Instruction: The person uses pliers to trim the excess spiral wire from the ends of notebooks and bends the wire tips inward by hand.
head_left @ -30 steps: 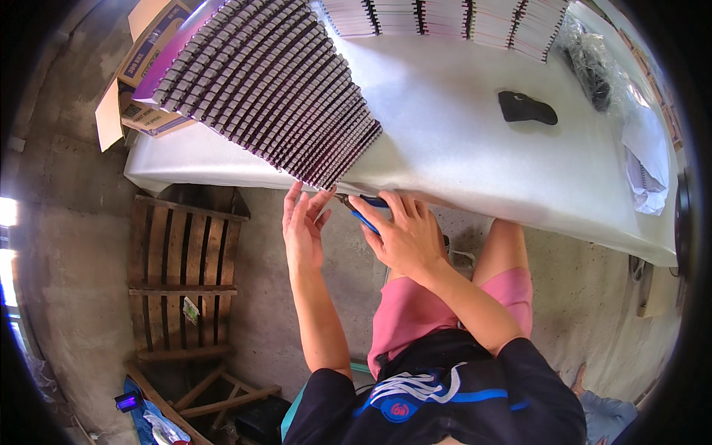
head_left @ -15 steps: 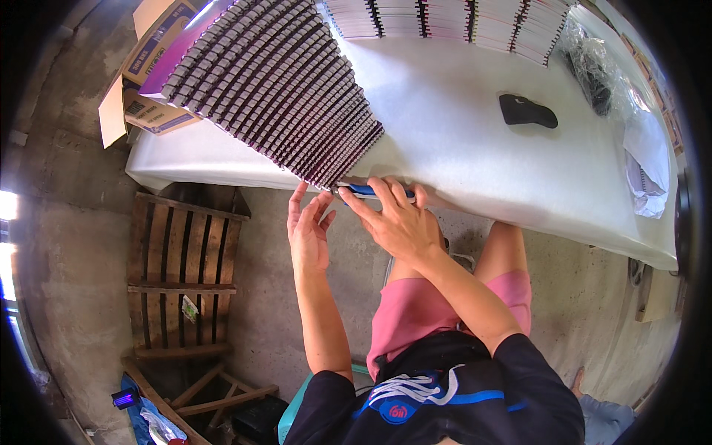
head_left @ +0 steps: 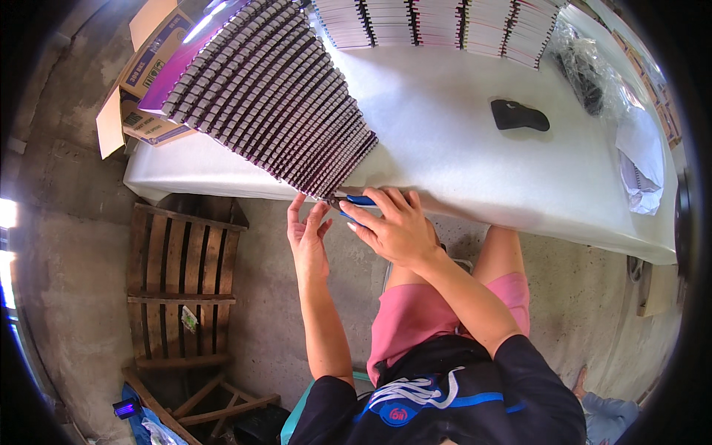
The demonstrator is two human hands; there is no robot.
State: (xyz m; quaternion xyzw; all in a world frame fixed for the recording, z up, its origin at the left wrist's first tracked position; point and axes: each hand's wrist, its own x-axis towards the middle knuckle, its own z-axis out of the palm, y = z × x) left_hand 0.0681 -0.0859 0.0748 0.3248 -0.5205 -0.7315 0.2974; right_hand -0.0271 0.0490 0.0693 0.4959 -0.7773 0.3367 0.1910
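Note:
A tall stack of spiral-bound notebooks with dark coils leans over the table's near edge, its purple cover showing at the upper left. My right hand grips a pair of blue-handled pliers, handles spread apart. The jaws are at the stack's lowest corner, by the coil ends. Just left of the pliers, my left hand is palm up with its fingers apart, fingertips at the same corner. Whether they press on a coil there is too small to tell.
More spiral-bound notebooks stand along the far side of the white-covered table. A black pouch-like item and clear plastic wrapping lie to the right. An open cardboard box is at the left, above a wooden slatted pallet.
The pliers' handles have spread apart, and my right fingers have loosened around them. Both hands stay at the stack's lower corner. The whole view has shifted slightly.

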